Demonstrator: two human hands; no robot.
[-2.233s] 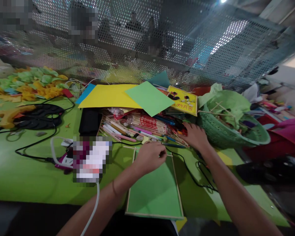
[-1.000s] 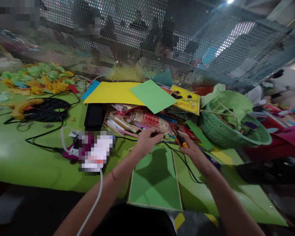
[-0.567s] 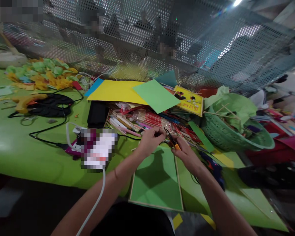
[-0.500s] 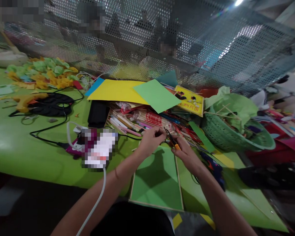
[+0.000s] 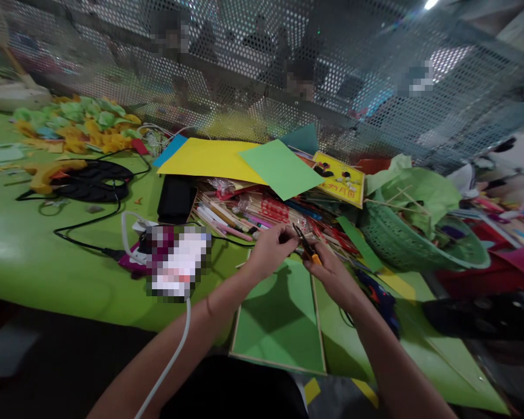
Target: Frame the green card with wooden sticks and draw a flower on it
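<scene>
In my right hand [image 5: 327,265] is a pair of small pliers or cutters [image 5: 308,247] with dark jaws and orange handles. The jaws point up and left, slightly apart. My left hand [image 5: 271,247] is pinched closed beside the tool's tip; whatever sits between its fingertips is too small and dark to name. Below both hands lies a green sheet [image 5: 279,326] edged with thin pale wooden strips. A pile of pens, markers and thin sticks [image 5: 231,221] spreads just beyond the fingers.
Yellow card [image 5: 213,160] and light green card [image 5: 283,169] cover the pile's back. A green basket [image 5: 419,253] stands right. A phone [image 5: 181,265] with a white cable, a power strip [image 5: 133,262] and a yellow glue gun [image 5: 43,177] lie left. Perforated metal panel [image 5: 244,75] rises behind.
The view has shifted slightly. The tool's jaws look a little wider apart near my left fingertips. Both hands stay in almost the same place.
</scene>
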